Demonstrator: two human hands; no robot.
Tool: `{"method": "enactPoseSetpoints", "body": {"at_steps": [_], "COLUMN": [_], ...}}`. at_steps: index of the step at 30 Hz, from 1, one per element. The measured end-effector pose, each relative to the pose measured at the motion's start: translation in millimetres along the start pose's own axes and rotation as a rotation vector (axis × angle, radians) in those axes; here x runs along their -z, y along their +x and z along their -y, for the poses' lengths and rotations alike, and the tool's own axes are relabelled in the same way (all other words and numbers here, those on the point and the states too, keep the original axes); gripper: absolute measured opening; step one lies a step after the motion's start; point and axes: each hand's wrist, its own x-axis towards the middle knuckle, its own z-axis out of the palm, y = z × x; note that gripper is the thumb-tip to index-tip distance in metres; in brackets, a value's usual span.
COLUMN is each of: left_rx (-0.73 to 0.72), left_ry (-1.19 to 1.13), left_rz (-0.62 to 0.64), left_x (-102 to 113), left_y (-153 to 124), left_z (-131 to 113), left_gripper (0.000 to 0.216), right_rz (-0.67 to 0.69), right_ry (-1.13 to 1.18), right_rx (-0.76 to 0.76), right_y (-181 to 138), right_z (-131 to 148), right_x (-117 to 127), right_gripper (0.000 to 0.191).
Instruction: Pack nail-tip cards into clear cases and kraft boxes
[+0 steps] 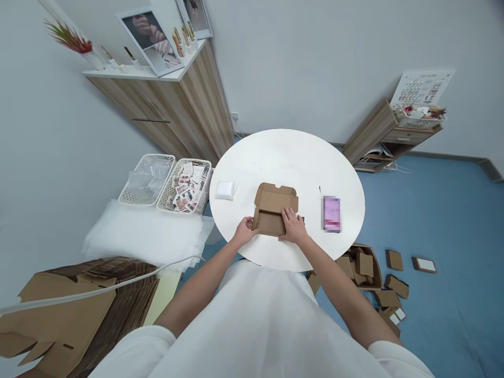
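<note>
A brown cardboard box (270, 223) lies partly folded on the white round table (281, 157), its lid panel and flaps raised at the far side. My left hand (244, 231) grips the box's left front corner, thumb at the front edge and fingers curled outside the wall. Over the right wall lies my right hand (293, 226), fingers reaching inside and thumb along the front edge, holding that side. To the right of the box is a pinkish-purple packet (331, 214), blurred by pixelation. A small stack of white sheets (224, 190) sits on the left.
Two white baskets, one with clear bags (147, 181) and one with printed cards (185, 191), stand left of the table. White foam sheets (145, 231) and flat cardboard stacks (79, 310) are nearer me. At right, folded boxes (397, 286) lie on the floor around a filled carton (376, 268).
</note>
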Motion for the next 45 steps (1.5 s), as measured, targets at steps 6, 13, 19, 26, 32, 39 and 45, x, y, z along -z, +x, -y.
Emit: {"method": "enactPoseSetpoints", "body": {"at_steps": [6,13,19,26,32,39,45], "left_rx": [0.08,0.077,0.05,-0.048,0.008,0.017,-0.292], "left_ry": [0.035,0.315,0.361,0.547,0.66,0.766,0.671], "left_rz": [0.058,0.041,0.061,0.093,0.053,-0.001,0.036], "left_x": [3,0,6,8,2,-6,14], "left_y": [4,17,20,23,27,23,9], "left_z": [-3,-8,-7,-9,-12,-18,-18], "left_gripper": [0.03,0.017,0.015,0.014,0.017,0.018,0.063], "right_rz": [0.009,0.057,0.105,0.075,0.083,0.087,0.089], "right_ry": [-0.021,-0.048,-0.046,-0.045,-0.044,-0.052,-0.059], "right_rx": [0.0,0.046,0.111,0.12,0.116,0.102,0.109], "right_y": [0,-1,-4,-4,-3,-3,0], "right_z": [1,0,-6,-7,-6,-5,-5], "right_x": [-2,-3,2,3,5,7,7], "right_gripper": [0.116,0.125,0.13,0.125,0.123,0.124,0.125]}}
